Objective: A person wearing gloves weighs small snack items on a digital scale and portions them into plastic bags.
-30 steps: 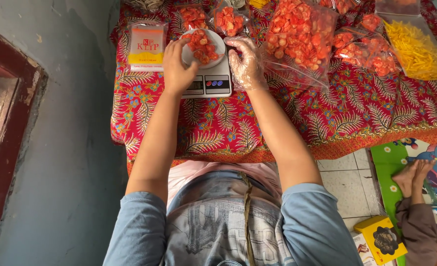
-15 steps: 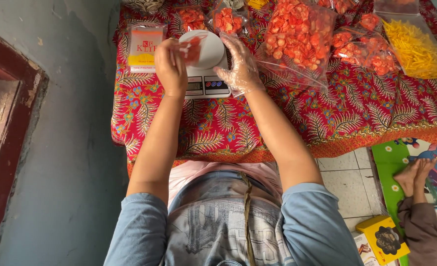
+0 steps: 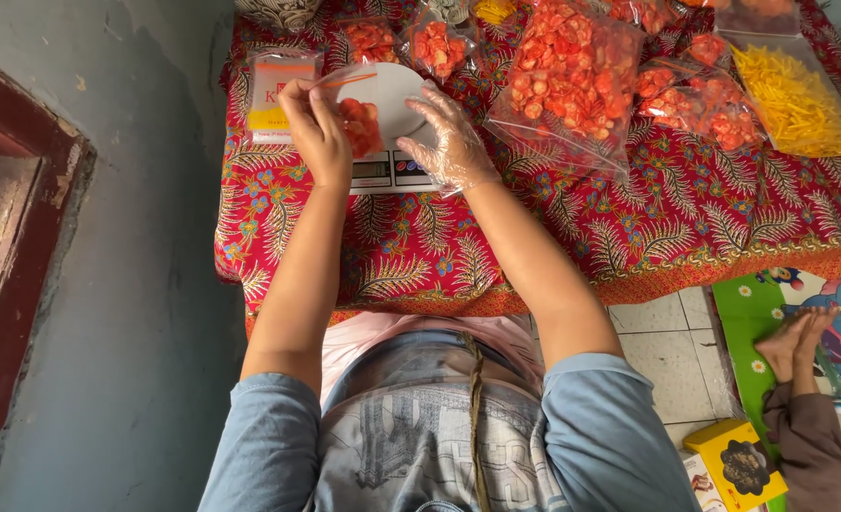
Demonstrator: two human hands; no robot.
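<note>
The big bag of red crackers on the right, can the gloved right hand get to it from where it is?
Probably yes. The right hand rests by the scale, and the big bag of red crackers lies just beside it on the cloth, with nothing between them.

A thin, glossy clear plastic glove (image 3: 447,142) covers the right hand, and the left hand (image 3: 311,133) holds a small clear plastic bag (image 3: 356,114) with a shiny film. The printed tablecloth (image 3: 496,256) looks like matt woven cloth, the wall (image 3: 136,313) like rough painted plaster.

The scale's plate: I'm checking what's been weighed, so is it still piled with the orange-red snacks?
No, the white plate is bare; the snacks sit in the small bag held by the left hand.
</note>
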